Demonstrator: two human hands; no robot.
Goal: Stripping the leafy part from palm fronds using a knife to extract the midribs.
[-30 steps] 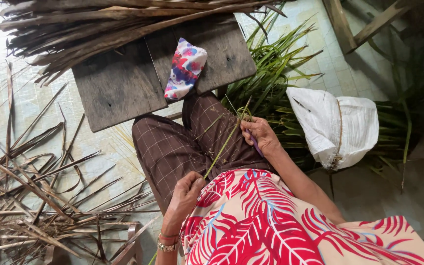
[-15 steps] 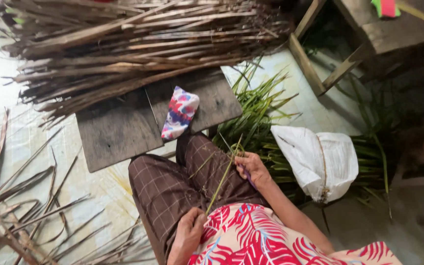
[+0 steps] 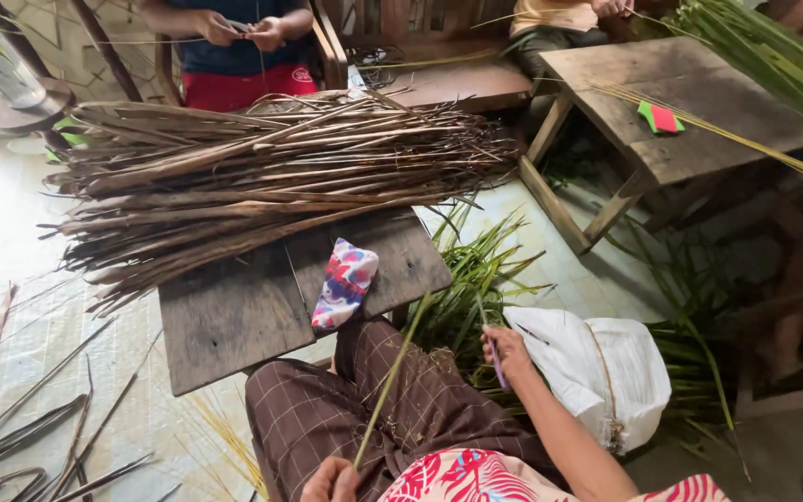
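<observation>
Head view shows the left hand [image 3: 330, 481] at six o'clock, fingers closed around the lower end of a thin green leaf strip [image 3: 390, 379], probably to anchor it so it stays taut. Its long axis runs from there toward one o'clock, tip up over the lap near the wooden worktop [image 3: 234, 321]. At three o'clock of it, the right hand [image 3: 508, 354] grips a small purple-handled tool [image 3: 493, 353], fingers wrapped on it, apart from the strip. A white sack [image 3: 606, 372] lies just beside that hand, on green leaves [image 3: 476, 270].
</observation>
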